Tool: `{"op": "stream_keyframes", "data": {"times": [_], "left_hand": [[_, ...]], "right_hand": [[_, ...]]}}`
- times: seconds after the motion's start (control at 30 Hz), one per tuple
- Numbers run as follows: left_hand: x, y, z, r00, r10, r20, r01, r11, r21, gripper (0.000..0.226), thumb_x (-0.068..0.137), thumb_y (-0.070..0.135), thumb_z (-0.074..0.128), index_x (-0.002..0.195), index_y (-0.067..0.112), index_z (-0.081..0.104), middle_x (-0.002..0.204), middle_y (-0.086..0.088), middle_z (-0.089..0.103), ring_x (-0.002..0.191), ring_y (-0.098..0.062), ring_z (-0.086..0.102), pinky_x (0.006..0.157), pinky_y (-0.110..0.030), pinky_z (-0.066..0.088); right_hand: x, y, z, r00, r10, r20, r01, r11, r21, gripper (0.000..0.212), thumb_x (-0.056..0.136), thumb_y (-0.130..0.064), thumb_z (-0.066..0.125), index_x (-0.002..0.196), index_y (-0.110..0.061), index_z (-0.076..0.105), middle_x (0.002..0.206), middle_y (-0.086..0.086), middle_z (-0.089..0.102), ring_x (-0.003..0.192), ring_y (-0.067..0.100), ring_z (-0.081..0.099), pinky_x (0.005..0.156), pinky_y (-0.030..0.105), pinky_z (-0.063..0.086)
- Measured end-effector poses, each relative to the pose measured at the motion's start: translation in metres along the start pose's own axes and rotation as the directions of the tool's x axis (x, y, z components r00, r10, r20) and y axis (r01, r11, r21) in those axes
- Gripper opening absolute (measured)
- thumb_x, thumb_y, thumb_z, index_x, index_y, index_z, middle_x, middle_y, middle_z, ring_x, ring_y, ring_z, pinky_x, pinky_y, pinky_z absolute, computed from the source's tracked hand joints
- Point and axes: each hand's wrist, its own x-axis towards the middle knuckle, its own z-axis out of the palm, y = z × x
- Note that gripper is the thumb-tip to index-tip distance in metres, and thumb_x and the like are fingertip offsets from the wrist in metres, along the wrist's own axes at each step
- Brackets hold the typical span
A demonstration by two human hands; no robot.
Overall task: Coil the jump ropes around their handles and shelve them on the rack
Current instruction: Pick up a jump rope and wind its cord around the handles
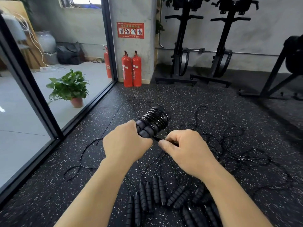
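My left hand (126,142) grips a pair of black ribbed jump rope handles (153,122) held side by side, with thin black rope wound in several turns around their far half. My right hand (185,147) pinches the loose end of that rope (156,138) just right of the handles. On the speckled floor below my forearms lie several more black handles (157,192) in pairs. Their thin black ropes (229,153) spread loose and tangled across the floor. No rack is in view.
A glass wall with a black frame (41,102) runs along the left, with a potted plant (70,87) behind it. Two red fire extinguishers (132,69) stand by a concrete pillar. Black exercise machines (201,46) line the far wall on the right.
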Motion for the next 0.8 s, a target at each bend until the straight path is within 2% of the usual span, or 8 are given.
{"op": "stream_keyframes", "data": {"times": [0.13, 0.2, 0.3, 0.43, 0.53, 0.6, 0.7, 0.8], "left_hand": [[-0.003, 0.006, 0.004, 0.991, 0.133, -0.003, -0.130, 0.972, 0.196, 0.029, 0.083, 0.051, 0.058, 0.088, 0.026, 0.044, 0.078, 0.008, 0.050, 0.078, -0.023, 0.055, 0.056, -0.029, 0.028], [-0.007, 0.011, 0.005, 0.969, 0.243, 0.042, -0.246, 0.935, 0.256, 0.031, 0.083, 0.055, 0.056, 0.094, 0.029, 0.045, 0.087, 0.007, 0.056, 0.088, -0.022, 0.062, 0.059, -0.029, 0.031], [-0.014, 0.019, 0.008, 0.908, 0.396, 0.139, -0.419, 0.859, 0.293, 0.028, 0.083, 0.045, 0.060, 0.104, 0.032, 0.048, 0.100, 0.006, 0.059, 0.099, -0.022, 0.062, 0.066, -0.031, 0.035], [-0.022, 0.028, 0.015, 0.794, 0.552, 0.255, -0.608, 0.727, 0.319, 0.035, 0.084, 0.037, 0.058, 0.118, 0.033, 0.051, 0.103, 0.008, 0.056, 0.103, -0.020, 0.056, 0.083, -0.036, 0.038], [-0.025, 0.031, 0.014, 0.727, 0.609, 0.317, -0.684, 0.682, 0.260, 0.036, 0.086, 0.037, 0.055, 0.121, 0.038, 0.048, 0.096, 0.011, 0.044, 0.109, -0.017, 0.050, 0.103, -0.041, 0.033], [-0.025, 0.029, 0.013, 0.701, 0.632, 0.330, -0.706, 0.679, 0.200, 0.030, 0.086, 0.034, 0.055, 0.115, 0.039, 0.047, 0.094, 0.013, 0.039, 0.108, -0.014, 0.046, 0.113, -0.046, 0.023], [-0.024, 0.024, 0.012, 0.658, 0.692, 0.297, -0.740, 0.667, 0.088, 0.026, 0.083, 0.027, 0.059, 0.100, 0.040, 0.044, 0.093, 0.016, 0.039, 0.101, -0.010, 0.040, 0.115, -0.047, 0.014], [-0.025, 0.022, 0.010, 0.628, 0.722, 0.291, -0.741, 0.669, -0.061, 0.041, 0.075, 0.018, 0.065, 0.107, 0.040, 0.052, 0.099, 0.018, 0.043, 0.102, -0.008, 0.039, 0.112, -0.042, 0.016]], "right_hand": [[0.000, -0.011, -0.012, 1.000, -0.030, -0.001, 0.029, 0.976, -0.214, 0.031, 0.092, -0.047, 0.055, 0.079, -0.021, 0.063, 0.064, -0.006, 0.057, 0.066, 0.016, 0.056, 0.065, 0.033, 0.046], [0.002, -0.009, -0.019, 0.998, -0.054, -0.019, 0.046, 0.958, -0.283, 0.041, 0.092, -0.053, 0.051, 0.071, -0.019, 0.058, 0.060, -0.005, 0.054, 0.064, 0.016, 0.054, 0.064, 0.032, 0.045], [0.007, 0.000, -0.022, 0.992, -0.108, -0.058, 0.077, 0.917, -0.391, 0.059, 0.095, -0.060, 0.037, 0.057, -0.015, 0.040, 0.054, -0.002, 0.045, 0.059, 0.020, 0.048, 0.062, 0.033, 0.043], [0.011, 0.011, -0.020, 0.989, -0.126, -0.083, 0.069, 0.866, -0.495, 0.062, 0.096, -0.062, 0.028, 0.054, -0.017, 0.035, 0.056, -0.003, 0.043, 0.064, 0.021, 0.049, 0.061, 0.031, 0.039], [0.014, 0.024, -0.023, 0.984, -0.119, -0.133, 0.030, 0.846, -0.533, 0.064, 0.095, -0.063, 0.029, 0.053, -0.016, 0.034, 0.056, -0.003, 0.040, 0.068, 0.022, 0.049, 0.059, 0.032, 0.028], [0.013, 0.031, -0.027, 0.983, -0.111, -0.149, 0.017, 0.852, -0.523, 0.065, 0.095, -0.062, 0.029, 0.051, -0.014, 0.034, 0.053, -0.003, 0.037, 0.064, 0.022, 0.044, 0.062, 0.031, 0.022], [0.013, 0.040, -0.031, 0.982, -0.091, -0.166, 0.013, 0.906, -0.422, 0.068, 0.094, -0.061, 0.033, 0.047, -0.012, 0.031, 0.046, -0.001, 0.035, 0.050, 0.017, 0.037, 0.068, 0.028, 0.022], [0.014, 0.053, -0.031, 0.991, -0.016, -0.136, -0.006, 0.986, -0.167, 0.068, 0.091, -0.062, 0.042, 0.044, -0.015, 0.026, 0.043, -0.003, 0.027, 0.043, 0.017, 0.028, 0.058, 0.030, 0.027]]}}
